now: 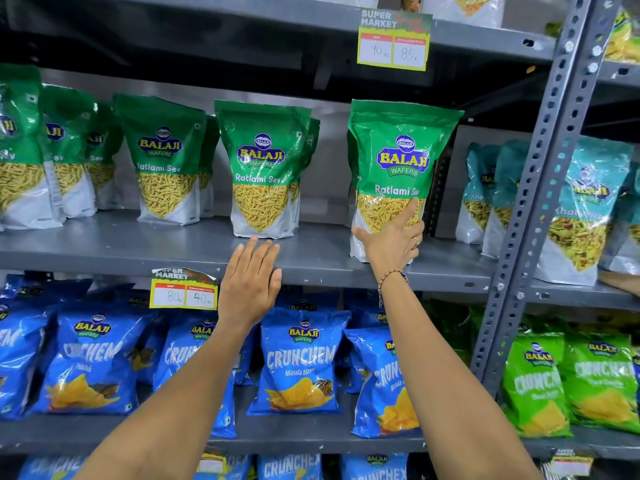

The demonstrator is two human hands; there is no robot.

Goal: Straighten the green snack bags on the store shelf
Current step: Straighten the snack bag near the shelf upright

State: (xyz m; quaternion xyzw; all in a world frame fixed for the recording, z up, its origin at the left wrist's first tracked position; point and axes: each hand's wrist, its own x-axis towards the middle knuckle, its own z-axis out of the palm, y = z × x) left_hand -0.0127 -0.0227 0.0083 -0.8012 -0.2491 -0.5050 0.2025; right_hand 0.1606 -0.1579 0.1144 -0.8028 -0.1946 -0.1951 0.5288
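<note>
Several green Balaji Ratlami Sev bags stand in rows on the grey middle shelf (138,251). The rightmost green bag (398,157) stands upright near the shelf's front edge, and my right hand (394,242) grips its lower front, thumb to the left and fingers spread over the clear window. To its left, another green bag (261,168) stands upright with more bags behind it. Just below and in front of that bag, my left hand (251,282) hovers flat with fingers apart, holding nothing. Further green bags (162,161) fill the shelf's left end.
Teal snack bags (585,209) stand right of the perforated grey upright (540,188). Blue Crunchem bags (298,362) and light green ones (568,379) fill the shelf below. Yellow price tags (183,292) hang on shelf edges. A gap lies between the two nearest green bags.
</note>
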